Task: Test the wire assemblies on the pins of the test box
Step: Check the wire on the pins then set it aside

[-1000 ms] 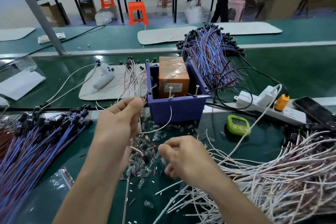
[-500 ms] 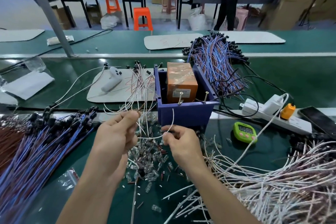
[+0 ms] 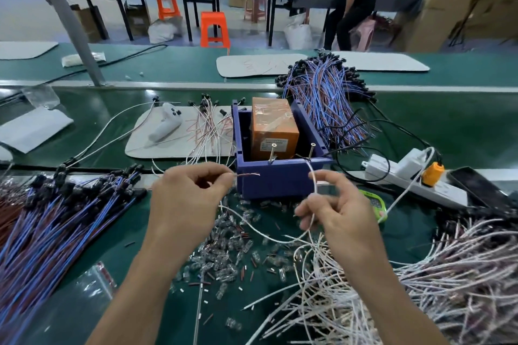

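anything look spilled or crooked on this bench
Small clear glass bulbs lie strewn loose over the green mat in front of the blue plastic test box, like a spill. Its two metal pins lean askew, not upright.

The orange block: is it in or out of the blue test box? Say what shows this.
In. The orange block sits between the blue test box walls, its base hidden behind the front wall.

The right hand point(image 3: 339, 213) has risen from the loose clear bulbs point(image 3: 224, 249) to the front of the test box point(image 3: 280, 180). It now pinches the white wire point(image 3: 263, 232) below the right pin point(image 3: 311, 150). The left hand point(image 3: 187, 199) now holds the wire's stripped end out toward the box. The hands are wider apart.
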The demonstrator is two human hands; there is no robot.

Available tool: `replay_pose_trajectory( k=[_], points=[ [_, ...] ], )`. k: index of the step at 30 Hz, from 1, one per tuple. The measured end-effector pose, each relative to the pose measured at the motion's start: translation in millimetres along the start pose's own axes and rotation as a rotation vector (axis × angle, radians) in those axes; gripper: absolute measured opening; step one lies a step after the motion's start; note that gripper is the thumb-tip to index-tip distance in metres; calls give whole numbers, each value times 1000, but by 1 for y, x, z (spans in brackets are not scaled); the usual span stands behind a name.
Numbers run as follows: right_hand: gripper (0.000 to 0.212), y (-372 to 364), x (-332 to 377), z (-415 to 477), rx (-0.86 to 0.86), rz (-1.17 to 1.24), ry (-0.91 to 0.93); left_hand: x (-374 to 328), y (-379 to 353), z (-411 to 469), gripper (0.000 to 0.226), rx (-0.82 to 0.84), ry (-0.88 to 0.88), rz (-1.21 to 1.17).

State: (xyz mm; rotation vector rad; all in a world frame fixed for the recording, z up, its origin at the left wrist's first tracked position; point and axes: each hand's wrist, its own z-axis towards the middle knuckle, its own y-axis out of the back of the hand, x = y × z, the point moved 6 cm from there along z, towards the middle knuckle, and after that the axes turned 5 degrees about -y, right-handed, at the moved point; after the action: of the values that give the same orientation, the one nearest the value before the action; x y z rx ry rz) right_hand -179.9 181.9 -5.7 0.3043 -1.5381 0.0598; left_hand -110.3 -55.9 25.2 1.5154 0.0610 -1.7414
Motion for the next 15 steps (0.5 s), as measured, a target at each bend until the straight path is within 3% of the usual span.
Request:
replay_pose_trajectory(
  k=[3, 6, 9, 12, 15],
  points=[
    [24, 33, 10, 4, -171, -12, 115, -9, -9, 7, 15, 30, -49, 61],
    [22, 58, 14, 7, -218, -14, 171, -17, -12, 15, 17, 41, -96, 28],
    [5, 72, 16, 11, -250, -18, 176, -23, -19, 19, 20, 45, -133, 7],
    [20, 76, 15, 14, -257, -66, 182, -25, -24, 22, 23, 12, -131, 32],
    [21, 75, 15, 15, -244, -80, 181, -21, -28, 25, 21, -12, -118, 41]
  ],
)
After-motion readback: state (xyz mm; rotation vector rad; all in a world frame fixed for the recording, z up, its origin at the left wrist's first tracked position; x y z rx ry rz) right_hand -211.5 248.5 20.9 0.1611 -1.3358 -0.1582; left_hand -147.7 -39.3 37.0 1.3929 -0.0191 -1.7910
